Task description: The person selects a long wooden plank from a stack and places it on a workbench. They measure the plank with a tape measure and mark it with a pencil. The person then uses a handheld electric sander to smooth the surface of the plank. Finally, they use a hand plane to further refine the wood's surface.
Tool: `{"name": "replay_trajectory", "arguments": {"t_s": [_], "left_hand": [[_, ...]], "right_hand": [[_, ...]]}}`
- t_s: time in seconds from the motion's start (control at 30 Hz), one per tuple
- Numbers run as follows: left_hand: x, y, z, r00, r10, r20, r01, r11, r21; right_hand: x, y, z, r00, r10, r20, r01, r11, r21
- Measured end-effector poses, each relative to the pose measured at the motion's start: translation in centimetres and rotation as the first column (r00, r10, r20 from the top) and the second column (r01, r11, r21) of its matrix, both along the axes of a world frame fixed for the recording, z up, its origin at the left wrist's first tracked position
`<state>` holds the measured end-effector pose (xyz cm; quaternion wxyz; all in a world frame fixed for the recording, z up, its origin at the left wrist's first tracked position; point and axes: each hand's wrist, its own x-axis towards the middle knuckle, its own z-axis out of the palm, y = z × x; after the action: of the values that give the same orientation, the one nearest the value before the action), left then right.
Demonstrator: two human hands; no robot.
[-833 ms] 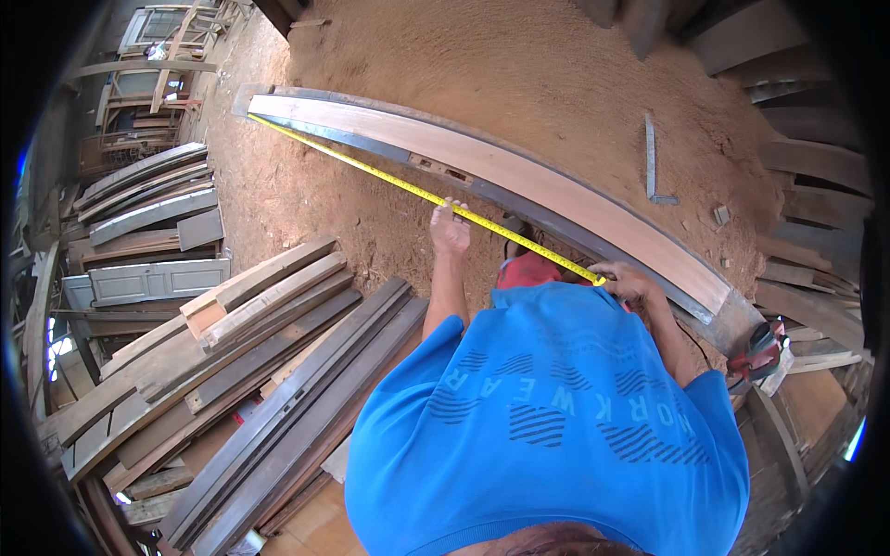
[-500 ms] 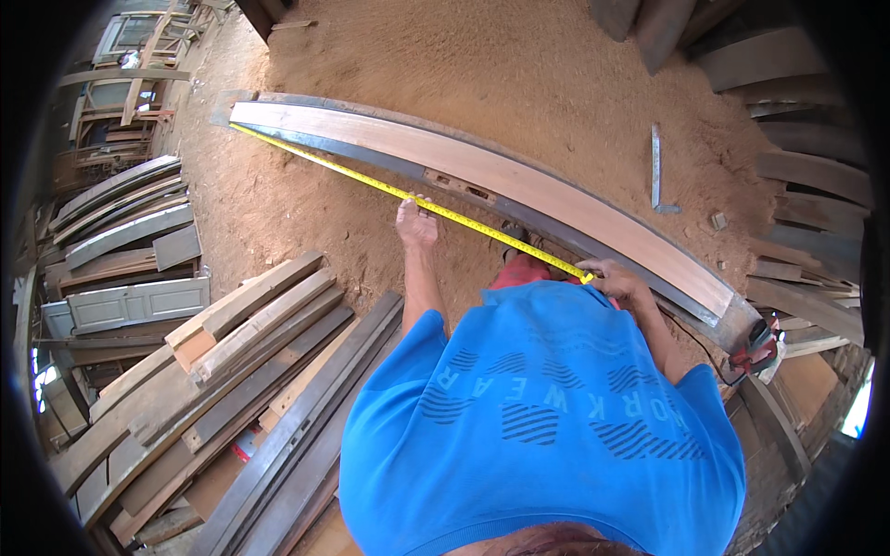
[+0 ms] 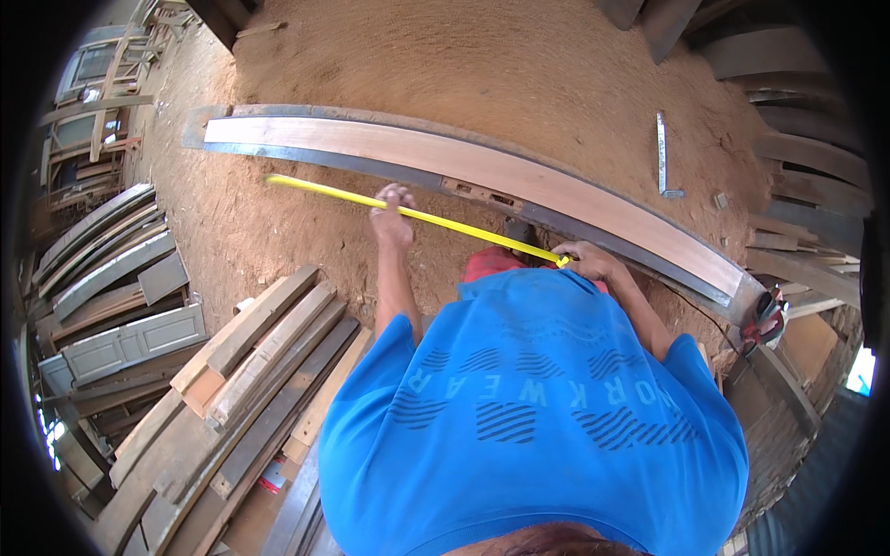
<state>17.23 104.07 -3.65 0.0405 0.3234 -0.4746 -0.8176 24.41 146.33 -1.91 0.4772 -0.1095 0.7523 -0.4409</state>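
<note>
Yellow tape [image 3: 473, 231] — tip off board [image 3: 482, 165], shorter span

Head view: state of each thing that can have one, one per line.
Yellow tape measure: blade extended, far end blurred, apart from the pale board
Left hand: fingers curled at the blade
Right hand: closed on the tape's near end
Pale board: lying along the dark beam
Dark beam: slots cut in its near edge
Metal square: lying on the ground
Red tool: at the beam's right end; on or off, can't tell
</note>
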Motion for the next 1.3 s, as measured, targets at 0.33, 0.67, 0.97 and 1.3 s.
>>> {"name": "replay_trajectory", "arguments": {"t_s": [0.33,0.67,0.97,1.3], "left_hand": [[2.7,12.7,2.6,0.266,-0.686,0.677,0.79,-0.247,-0.561],[0.1,12.0,1.4,0.2,-0.616,0.762,0.552,-0.572,-0.607],[-1.0,15.5,0.4,0.001,-0.529,0.849,0.574,-0.695,-0.434],[-3.1,16.2,-0.3,-0.109,-0.586,0.803,0.581,-0.693,-0.427]], "right_hand": [[-0.4,1.1,0.1,0.824,-0.458,0.333,0.512,0.854,-0.09],[0.1,7.5,-0.3,0.32,-0.948,-0.002,0.924,0.311,0.223],[-2.8,7.8,-1.0,0.281,-0.953,-0.114,0.941,0.251,0.225],[-10.9,7.4,0.1,0.194,-0.701,-0.686,0.971,0.238,0.032]]}}
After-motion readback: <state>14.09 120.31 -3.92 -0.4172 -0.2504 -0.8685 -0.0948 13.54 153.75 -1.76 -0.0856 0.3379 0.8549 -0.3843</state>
